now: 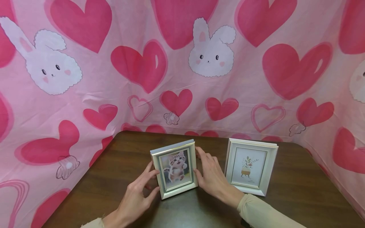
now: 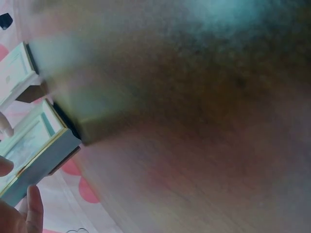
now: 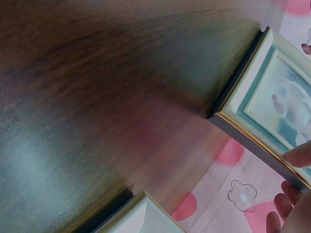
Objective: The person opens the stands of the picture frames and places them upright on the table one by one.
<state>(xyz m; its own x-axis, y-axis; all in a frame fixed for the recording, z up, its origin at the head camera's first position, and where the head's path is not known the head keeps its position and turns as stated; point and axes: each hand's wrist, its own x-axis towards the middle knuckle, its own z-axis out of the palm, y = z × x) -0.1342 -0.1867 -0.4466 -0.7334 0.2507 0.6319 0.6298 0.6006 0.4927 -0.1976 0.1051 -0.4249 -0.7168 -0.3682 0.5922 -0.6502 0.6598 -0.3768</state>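
A silvery picture frame with a kitten picture stands on the table, leaning back slightly and turned at an angle. My left hand holds its left side, with a fingertip on the front and others along the edge. On the opposite side my right hand grips the frame, thumb on the front border and fingers round behind the edge. The left wrist view shows the frame's side between my left fingers. What stands behind the frame is hidden.
A second, whiter picture frame with a potted plant print stands to the right, close beyond my right forearm. The dark brown wooden table has rounded far corners. Pink cloth with hearts and rabbits hangs around its back and sides.
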